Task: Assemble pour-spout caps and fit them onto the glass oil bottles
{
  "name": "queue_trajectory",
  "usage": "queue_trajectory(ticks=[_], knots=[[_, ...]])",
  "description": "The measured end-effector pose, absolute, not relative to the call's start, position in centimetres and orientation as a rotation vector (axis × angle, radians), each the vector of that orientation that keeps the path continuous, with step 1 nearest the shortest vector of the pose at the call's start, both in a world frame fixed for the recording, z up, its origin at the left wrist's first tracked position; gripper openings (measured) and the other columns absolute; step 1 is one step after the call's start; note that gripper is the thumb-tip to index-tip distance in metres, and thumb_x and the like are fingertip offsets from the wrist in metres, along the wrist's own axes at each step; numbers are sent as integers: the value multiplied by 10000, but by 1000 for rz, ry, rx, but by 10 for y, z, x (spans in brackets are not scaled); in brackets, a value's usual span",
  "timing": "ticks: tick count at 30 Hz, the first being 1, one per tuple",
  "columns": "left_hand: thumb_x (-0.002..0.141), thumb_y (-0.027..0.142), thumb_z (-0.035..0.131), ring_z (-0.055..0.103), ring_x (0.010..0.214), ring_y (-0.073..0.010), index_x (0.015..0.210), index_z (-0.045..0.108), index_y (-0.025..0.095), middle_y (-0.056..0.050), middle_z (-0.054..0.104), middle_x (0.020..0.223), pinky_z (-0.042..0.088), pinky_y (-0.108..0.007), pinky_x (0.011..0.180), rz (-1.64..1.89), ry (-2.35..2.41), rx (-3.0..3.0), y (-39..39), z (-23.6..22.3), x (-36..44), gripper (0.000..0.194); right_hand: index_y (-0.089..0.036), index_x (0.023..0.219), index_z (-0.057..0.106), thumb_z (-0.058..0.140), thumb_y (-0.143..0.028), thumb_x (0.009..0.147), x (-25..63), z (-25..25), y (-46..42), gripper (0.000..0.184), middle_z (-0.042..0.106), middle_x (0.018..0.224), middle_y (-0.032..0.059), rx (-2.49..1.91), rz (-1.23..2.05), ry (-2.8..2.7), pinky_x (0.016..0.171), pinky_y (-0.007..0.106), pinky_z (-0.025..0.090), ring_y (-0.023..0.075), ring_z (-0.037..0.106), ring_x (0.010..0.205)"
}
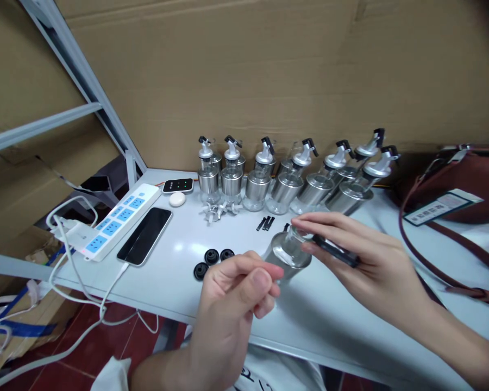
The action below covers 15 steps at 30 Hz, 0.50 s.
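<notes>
- One power strip (116, 221) sits at the table's (179, 296) left end, beside one phone (145, 237).
- One small gadget (178, 186) with green lights, one white disc (177, 199) just in front.
- Three black caps (211, 256) that I can see, lying close together.
- A cluster of silver pieces (214, 212), too tangled to count.
- The left hand (238, 293), its fingers drawn in toward the thumb; I can't tell whether they pinch anything.
- At least three slim black strips (265, 223), side by side.
- Seven spouted bottles (258, 186) upright along the back, others partly hidden behind.
- One spoutless bottle (293, 259) on the table, between the hands.
- The right hand (378, 263), fingers closed on one black stick (336, 251), fingertips at that bottle's neck.
- One brown bag (440, 182), far right.
</notes>
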<state>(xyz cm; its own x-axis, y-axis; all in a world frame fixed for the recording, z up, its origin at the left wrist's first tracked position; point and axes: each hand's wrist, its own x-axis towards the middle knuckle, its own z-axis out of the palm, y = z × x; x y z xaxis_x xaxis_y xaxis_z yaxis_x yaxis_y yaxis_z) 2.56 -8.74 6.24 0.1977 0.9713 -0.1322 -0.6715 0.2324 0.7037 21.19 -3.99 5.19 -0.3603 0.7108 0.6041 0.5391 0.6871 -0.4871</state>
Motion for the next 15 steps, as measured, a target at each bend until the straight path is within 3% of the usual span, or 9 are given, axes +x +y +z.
queue_trajectory(ticks=[4,7,11,15], knots=[[701,357,782,363,488,-30,679,711,198,18,491,599,251,-165,468,1212,590,549,-90,63,26,176,-347,1162,610,579,-255,889,210,58,-43,290,637,1098,34,-957,346,-2099,798,350,536,216,633,955],[642,370,824,365,492,-37,670,684,194,22,494,607,266,-164,454,1218,545,554,-93,64,27,227,-330,1029,647,469,-350,940,208,66,-45,201,605,1074,41,-1007,421,-1999,790,364,521,224,604,968],[630,311,838,374,470,-50,536,607,187,31,451,527,284,-172,430,1200,492,631,-97,68,25,279,-291,847,646,354,-486,953,204,74,-42,368,509,916,49,-1049,439,-1753,596,331,466,196,551,748],[613,357,833,448,456,-112,500,617,233,6,473,457,346,-239,425,1206,577,792,-102,71,18,274,-270,822,621,348,-452,968,198,79,-34,360,520,753,21,-1053,401,-1788,540,312,388,172,490,609]])
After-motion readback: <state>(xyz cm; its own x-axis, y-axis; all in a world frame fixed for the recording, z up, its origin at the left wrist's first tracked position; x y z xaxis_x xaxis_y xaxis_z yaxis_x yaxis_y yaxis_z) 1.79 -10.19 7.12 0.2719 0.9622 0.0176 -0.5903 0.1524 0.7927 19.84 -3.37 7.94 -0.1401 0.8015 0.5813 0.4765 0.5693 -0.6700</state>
